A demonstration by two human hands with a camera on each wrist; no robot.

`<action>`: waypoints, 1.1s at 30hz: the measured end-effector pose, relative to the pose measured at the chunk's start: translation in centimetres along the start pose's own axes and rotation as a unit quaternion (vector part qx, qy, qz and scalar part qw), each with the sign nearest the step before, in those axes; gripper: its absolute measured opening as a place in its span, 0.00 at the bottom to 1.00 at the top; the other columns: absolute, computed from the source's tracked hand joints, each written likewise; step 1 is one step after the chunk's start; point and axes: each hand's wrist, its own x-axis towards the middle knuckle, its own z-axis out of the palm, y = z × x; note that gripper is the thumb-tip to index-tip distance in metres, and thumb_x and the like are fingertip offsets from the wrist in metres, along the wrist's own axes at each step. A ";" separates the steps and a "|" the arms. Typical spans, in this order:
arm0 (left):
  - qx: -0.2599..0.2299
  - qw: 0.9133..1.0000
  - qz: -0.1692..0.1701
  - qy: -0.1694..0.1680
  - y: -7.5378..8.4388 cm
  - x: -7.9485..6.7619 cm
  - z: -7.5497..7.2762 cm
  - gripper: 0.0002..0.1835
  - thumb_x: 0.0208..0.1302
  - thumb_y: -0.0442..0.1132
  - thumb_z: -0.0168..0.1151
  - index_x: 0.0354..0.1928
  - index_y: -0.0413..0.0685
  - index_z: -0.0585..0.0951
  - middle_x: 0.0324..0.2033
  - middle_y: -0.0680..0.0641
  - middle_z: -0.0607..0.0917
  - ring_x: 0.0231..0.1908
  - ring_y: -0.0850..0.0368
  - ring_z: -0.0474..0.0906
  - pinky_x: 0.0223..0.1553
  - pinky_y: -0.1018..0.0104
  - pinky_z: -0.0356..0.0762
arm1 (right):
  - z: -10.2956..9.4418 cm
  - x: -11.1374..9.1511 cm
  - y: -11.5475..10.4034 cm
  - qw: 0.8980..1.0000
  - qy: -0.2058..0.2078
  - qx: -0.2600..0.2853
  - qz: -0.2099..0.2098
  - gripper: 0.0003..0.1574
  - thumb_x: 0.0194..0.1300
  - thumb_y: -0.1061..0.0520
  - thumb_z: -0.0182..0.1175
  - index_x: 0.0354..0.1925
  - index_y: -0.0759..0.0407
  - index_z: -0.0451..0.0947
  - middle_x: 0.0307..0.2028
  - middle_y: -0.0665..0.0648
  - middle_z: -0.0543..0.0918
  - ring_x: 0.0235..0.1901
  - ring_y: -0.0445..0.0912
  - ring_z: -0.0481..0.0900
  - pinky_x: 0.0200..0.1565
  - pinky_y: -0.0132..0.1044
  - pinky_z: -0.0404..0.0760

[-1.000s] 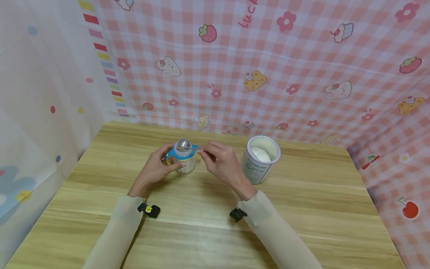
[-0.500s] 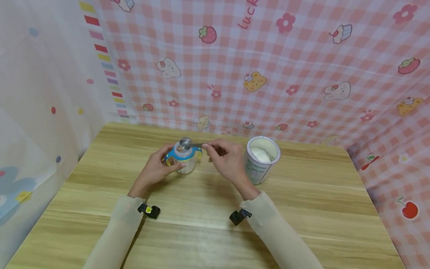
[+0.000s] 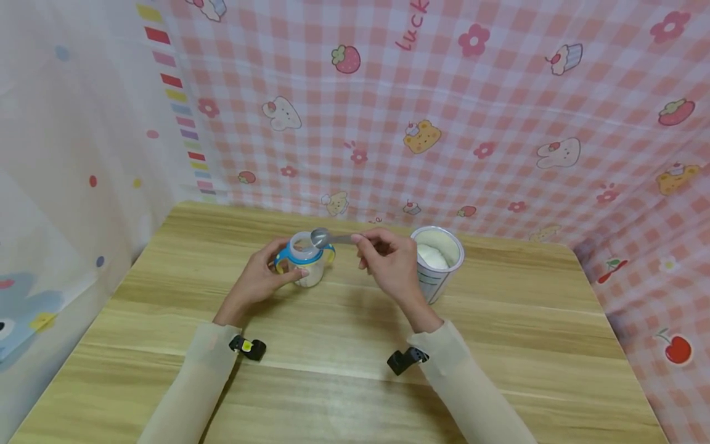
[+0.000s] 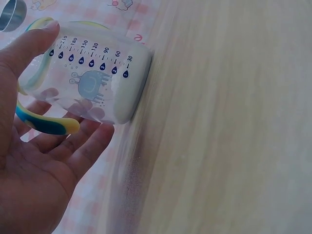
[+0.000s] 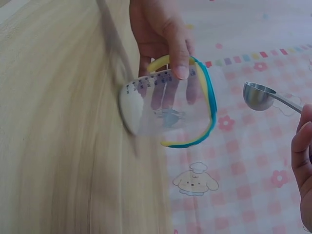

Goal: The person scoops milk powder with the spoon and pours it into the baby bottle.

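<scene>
In the head view my left hand (image 3: 255, 277) holds a clear baby bottle (image 3: 312, 275) upright on the table, thumb in front and fingers behind. The bottle has blue and yellow handles, an uncovered mouth and, in the left wrist view, printed measure marks (image 4: 92, 56). White powder (image 4: 130, 87) lies at its bottom. My right hand (image 3: 391, 262) pinches the handle of a metal measuring spoon (image 3: 320, 238), whose bowl is above the right side of the bottle's mouth. In the right wrist view the bowl (image 5: 258, 97) faces up; its inside is mostly hidden.
Right of my right hand stands an uncovered tin (image 3: 435, 285) with white powder (image 3: 432, 256) inside, partly behind the hand. A wooden table (image 3: 322, 394) lies beneath everything. A pink checked cloth (image 3: 377, 111) hangs at the back, and a pale one (image 3: 50, 154) at the left.
The spoon was tipped over the bottle's mouth; it has turned bowl-up and shifted right with my right hand, toward the tin. My left hand and the bottle have stayed put.
</scene>
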 end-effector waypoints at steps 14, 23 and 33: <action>-0.014 1.000 0.012 -0.001 0.1 0.0 0.1 0.38 0.60 0.44 0.77 0.70 0.50 0.72 0.64 0.44 0.79 0.66 0.45 0.72 0.72 0.40 0.66 | -3.2 -0.1 -0.2 0.999 0.040 0.018 0.005 0.13 0.69 0.56 0.68 0.35 0.68 0.85 0.21 0.60 0.83 0.15 0.41 0.79 0.17 0.32 0.79; -0.039 0.999 0.022 0.009 0.8 -0.1 -0.2 0.42 0.59 0.43 0.78 0.74 0.54 0.68 0.68 0.43 0.75 0.70 0.44 0.69 0.71 0.37 0.66 | -5.4 0.0 -0.3 0.998 0.055 0.026 -0.006 0.12 0.70 0.57 0.67 0.35 0.68 0.85 0.20 0.56 0.83 0.15 0.42 0.78 0.16 0.32 0.78; -0.036 0.998 0.051 0.021 3.1 0.4 -0.6 0.46 0.59 0.44 0.78 0.77 0.61 0.63 0.73 0.46 0.70 0.74 0.45 0.64 0.76 0.45 0.65 | -8.0 -0.1 -0.7 0.995 0.092 0.036 0.009 0.15 0.69 0.57 0.68 0.37 0.72 0.83 0.19 0.49 0.81 0.15 0.41 0.75 0.17 0.29 0.75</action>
